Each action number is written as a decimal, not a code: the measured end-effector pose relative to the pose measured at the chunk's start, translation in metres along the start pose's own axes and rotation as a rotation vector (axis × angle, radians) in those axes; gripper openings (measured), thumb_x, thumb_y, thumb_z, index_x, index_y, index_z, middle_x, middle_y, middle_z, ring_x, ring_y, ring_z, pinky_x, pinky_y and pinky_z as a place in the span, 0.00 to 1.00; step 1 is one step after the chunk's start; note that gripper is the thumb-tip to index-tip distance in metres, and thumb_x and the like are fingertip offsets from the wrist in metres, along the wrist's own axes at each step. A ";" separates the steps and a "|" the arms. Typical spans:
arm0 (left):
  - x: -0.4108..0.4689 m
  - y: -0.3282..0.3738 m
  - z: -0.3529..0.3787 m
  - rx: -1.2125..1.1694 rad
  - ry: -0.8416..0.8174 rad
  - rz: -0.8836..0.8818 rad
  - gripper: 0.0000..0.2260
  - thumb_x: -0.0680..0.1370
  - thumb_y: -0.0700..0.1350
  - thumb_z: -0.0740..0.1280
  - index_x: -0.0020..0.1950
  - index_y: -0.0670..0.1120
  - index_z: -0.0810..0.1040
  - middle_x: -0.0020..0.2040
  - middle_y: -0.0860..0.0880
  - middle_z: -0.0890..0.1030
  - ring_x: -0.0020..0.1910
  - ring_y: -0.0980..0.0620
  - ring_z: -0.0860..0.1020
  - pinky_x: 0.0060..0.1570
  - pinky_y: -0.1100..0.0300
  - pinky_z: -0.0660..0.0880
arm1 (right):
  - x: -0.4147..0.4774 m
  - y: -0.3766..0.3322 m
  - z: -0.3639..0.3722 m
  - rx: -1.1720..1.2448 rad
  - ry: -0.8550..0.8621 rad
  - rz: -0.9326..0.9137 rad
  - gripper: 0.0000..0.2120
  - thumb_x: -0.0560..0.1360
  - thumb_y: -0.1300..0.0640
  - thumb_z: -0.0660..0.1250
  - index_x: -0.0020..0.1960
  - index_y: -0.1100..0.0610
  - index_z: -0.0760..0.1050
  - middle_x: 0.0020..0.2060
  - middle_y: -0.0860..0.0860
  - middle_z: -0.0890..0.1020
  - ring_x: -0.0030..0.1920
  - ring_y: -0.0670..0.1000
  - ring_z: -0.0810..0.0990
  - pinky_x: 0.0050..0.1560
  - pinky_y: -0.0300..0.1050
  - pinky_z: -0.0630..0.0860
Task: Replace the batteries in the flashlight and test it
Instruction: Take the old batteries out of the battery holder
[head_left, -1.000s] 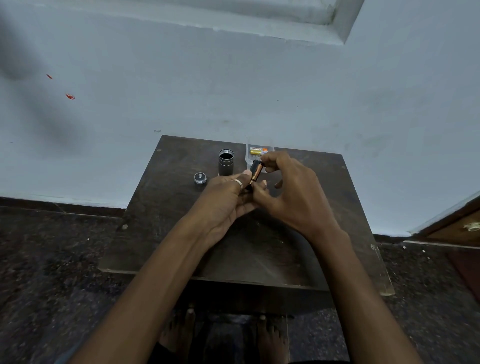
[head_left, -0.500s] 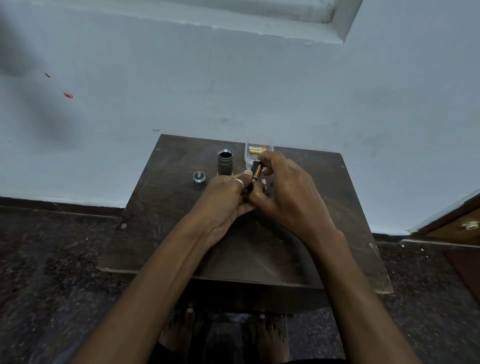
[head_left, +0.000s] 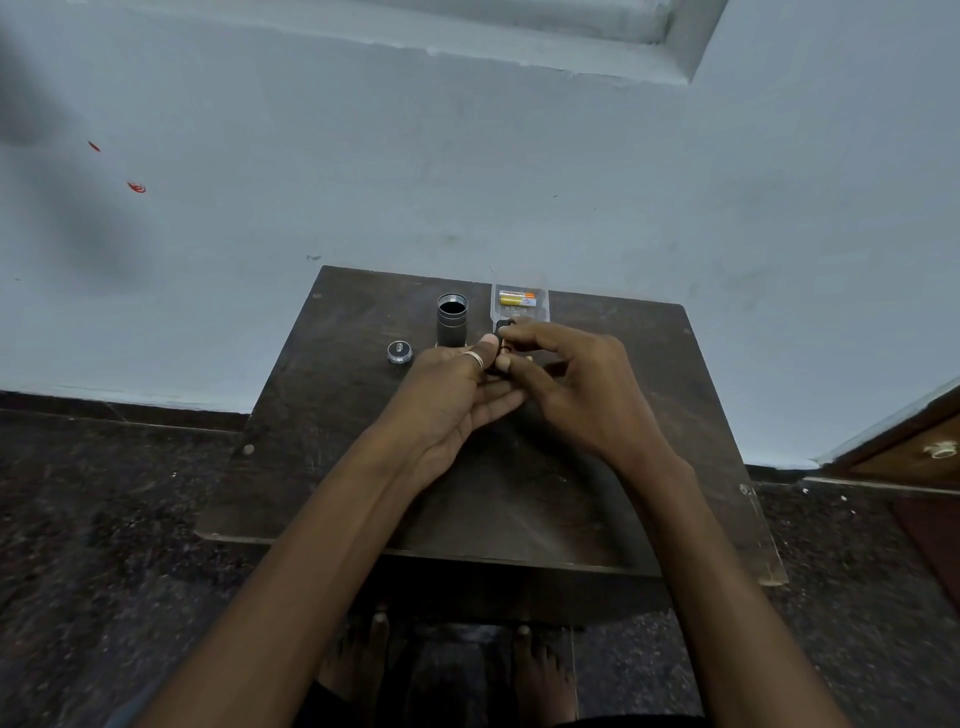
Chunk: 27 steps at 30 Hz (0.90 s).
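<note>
Left hand (head_left: 447, 395) is gripping the small black plastic holder (head_left: 501, 328) while right hand (head_left: 582, 395) is pinching the copper-coloured cylindrical battery (head_left: 503, 356), which should probably be going in straight.

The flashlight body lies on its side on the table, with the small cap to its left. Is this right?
Not quite. The head view shows the flashlight body standing upright on the table, open end up, not on its side. The small cap is to its left, as you say.
</note>
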<state>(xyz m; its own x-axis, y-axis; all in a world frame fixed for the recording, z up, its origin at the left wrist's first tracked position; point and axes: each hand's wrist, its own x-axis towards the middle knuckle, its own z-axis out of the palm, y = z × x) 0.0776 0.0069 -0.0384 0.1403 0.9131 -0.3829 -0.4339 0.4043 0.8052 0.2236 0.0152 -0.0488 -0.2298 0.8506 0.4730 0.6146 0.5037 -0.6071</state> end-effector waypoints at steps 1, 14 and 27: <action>0.000 0.000 0.000 -0.009 0.005 -0.001 0.11 0.84 0.43 0.61 0.51 0.39 0.80 0.48 0.39 0.85 0.42 0.50 0.85 0.40 0.60 0.82 | 0.000 0.000 0.001 0.011 0.019 -0.002 0.10 0.77 0.59 0.71 0.58 0.57 0.83 0.52 0.50 0.87 0.52 0.42 0.84 0.53 0.38 0.80; -0.002 0.001 0.000 -0.009 0.026 -0.048 0.13 0.84 0.43 0.60 0.59 0.34 0.76 0.41 0.42 0.85 0.38 0.51 0.86 0.38 0.61 0.83 | 0.008 0.009 -0.006 0.733 0.313 0.793 0.17 0.84 0.52 0.59 0.46 0.62 0.78 0.42 0.57 0.86 0.45 0.51 0.87 0.41 0.40 0.82; 0.000 -0.001 0.000 0.008 0.032 -0.052 0.11 0.84 0.43 0.60 0.52 0.37 0.78 0.40 0.43 0.86 0.38 0.51 0.86 0.37 0.62 0.82 | -0.003 0.020 0.007 -0.421 -0.019 0.543 0.10 0.77 0.53 0.66 0.47 0.58 0.83 0.43 0.56 0.85 0.47 0.59 0.82 0.44 0.48 0.75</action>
<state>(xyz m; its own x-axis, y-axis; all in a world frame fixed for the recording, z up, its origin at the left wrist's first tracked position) 0.0781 0.0068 -0.0395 0.1339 0.8888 -0.4382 -0.4199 0.4514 0.7873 0.2316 0.0234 -0.0667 0.1826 0.9704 0.1583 0.8863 -0.0928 -0.4536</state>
